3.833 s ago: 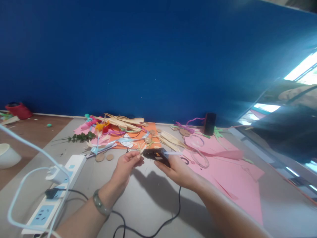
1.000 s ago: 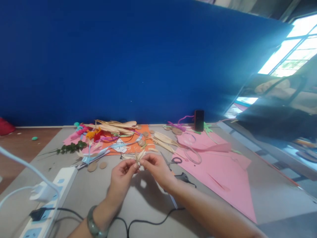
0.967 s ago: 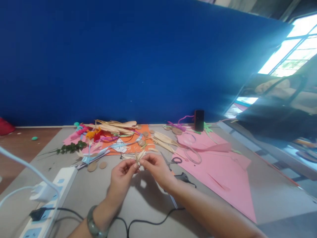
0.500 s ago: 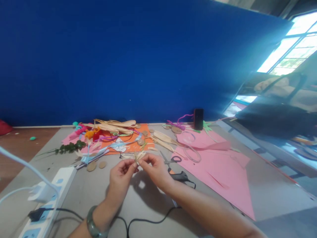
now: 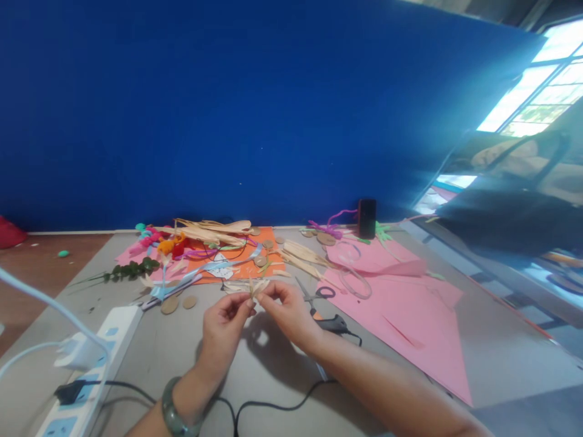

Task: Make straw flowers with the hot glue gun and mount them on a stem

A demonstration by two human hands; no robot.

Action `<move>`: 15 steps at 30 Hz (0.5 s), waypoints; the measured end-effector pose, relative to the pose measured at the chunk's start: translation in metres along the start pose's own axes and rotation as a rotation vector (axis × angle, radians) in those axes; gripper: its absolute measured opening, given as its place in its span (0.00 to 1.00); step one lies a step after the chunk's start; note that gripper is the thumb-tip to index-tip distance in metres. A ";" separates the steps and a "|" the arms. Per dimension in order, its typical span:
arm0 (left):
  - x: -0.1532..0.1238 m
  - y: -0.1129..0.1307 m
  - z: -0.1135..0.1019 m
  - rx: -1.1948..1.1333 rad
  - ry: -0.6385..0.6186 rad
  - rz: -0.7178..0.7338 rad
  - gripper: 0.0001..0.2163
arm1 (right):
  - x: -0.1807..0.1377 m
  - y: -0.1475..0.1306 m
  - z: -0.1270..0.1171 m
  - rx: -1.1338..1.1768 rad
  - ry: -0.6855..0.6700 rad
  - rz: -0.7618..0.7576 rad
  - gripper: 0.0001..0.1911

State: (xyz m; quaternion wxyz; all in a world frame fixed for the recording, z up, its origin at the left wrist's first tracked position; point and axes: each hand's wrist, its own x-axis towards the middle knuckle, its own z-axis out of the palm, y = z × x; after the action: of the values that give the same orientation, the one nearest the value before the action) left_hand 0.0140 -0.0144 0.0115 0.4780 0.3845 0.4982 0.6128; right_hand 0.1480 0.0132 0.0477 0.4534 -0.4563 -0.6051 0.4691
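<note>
From where I stand, the two bare hands meet over the grey table (image 5: 282,403), thumb and fingertips of the left hand (image 5: 228,318) pinching a small pale husk piece (image 5: 251,290). The right hand (image 5: 288,309) pinches at its other side, so both grips are taken and neither looks nearer. Taking the pinch as the middle of the clock, the piece rises out of the fingertips; its long axis seems to run towards twelve, with a pale blade leaning to one. I can't tell whether that blade is joined to it or lies behind. More husk scraps (image 5: 234,285) sit just past the left fingertips, at eleven.

The glue gun (image 5: 334,323) is at about four, partly under the right forearm, so the right hand is the nearer one to it. The scissors (image 5: 313,296) lie at three, and a bundle of husk strips (image 5: 304,258) at two.

As for writing, I can't make out a single word. The white patch (image 5: 220,266) on the orange paper (image 5: 268,273) has marks too small to read, and I see no readable brand on the power strip (image 5: 119,320) out at eight.
</note>
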 end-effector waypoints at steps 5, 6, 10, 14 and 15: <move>0.000 0.004 0.002 -0.035 0.011 -0.048 0.10 | 0.000 0.000 0.000 0.016 -0.016 -0.012 0.10; 0.001 0.004 0.002 -0.044 0.011 -0.058 0.11 | 0.000 0.000 0.000 0.020 -0.021 -0.011 0.09; 0.001 0.005 0.001 -0.078 0.000 -0.100 0.12 | 0.001 -0.001 -0.003 0.025 -0.056 -0.012 0.07; 0.001 0.003 -0.001 -0.142 -0.013 -0.194 0.13 | 0.004 0.003 -0.007 -0.003 -0.076 -0.072 0.03; 0.000 0.002 -0.002 -0.166 -0.025 -0.217 0.13 | 0.005 0.005 -0.009 0.000 -0.076 -0.085 0.03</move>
State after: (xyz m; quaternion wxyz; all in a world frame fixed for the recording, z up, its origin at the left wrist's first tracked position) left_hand 0.0121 -0.0145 0.0131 0.5776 0.2950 0.4784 0.5920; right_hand 0.1561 0.0203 0.0446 0.4496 -0.4119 -0.6408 0.4665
